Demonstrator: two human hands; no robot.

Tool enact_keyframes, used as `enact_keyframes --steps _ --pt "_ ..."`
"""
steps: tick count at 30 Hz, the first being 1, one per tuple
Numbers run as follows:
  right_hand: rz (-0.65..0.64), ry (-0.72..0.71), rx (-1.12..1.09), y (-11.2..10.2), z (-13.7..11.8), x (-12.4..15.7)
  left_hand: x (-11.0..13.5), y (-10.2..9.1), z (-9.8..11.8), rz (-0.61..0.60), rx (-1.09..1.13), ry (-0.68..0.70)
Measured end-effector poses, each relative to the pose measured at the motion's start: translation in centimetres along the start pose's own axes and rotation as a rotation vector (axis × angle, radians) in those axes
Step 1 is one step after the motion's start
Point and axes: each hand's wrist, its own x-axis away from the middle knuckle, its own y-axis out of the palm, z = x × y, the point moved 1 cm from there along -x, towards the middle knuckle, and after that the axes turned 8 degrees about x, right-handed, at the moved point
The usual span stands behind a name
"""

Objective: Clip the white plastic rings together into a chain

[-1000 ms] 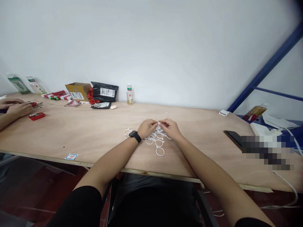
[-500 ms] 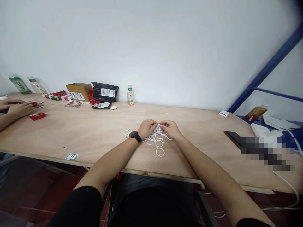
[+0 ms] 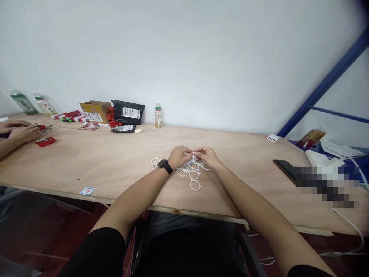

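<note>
My left hand (image 3: 179,156), with a black watch (image 3: 164,166) on its wrist, and my right hand (image 3: 208,156) meet fingertip to fingertip over a pile of several white plastic rings (image 3: 190,169) on the plywood table (image 3: 115,161). Both hands are closed in a pinch on one small white ring between them. One ring (image 3: 195,186) lies apart on the near side of the pile, and another white ring (image 3: 155,162) lies left of my left wrist.
Another person's hands (image 3: 20,132) work at the far left beside a red item (image 3: 45,142). A cardboard box (image 3: 95,110), black bag (image 3: 128,112) and small bottle (image 3: 158,115) stand by the wall. A black phone (image 3: 285,167) and white cables (image 3: 350,227) lie at the right.
My hands have stayed over the pile, with the fingertips drawn slightly closer together. Nothing else on the table has moved.
</note>
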Motion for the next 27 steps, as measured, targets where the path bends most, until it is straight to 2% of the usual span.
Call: enact_keyframes --steps 16,23,27 --pt "-0.017 -0.040 -0.002 0.4 0.4 -0.1 -0.1 0.4 -0.1 -0.031 0.032 -0.050" --pt "0.069 -0.066 0.090 0.3 0.7 -0.4 -0.3 -0.3 -0.3 -0.086 -0.110 -0.024" --pt "0.159 -0.119 0.273 -0.9 1.5 -0.7 -0.6 -1.4 -0.9 -0.128 -0.194 -0.072"
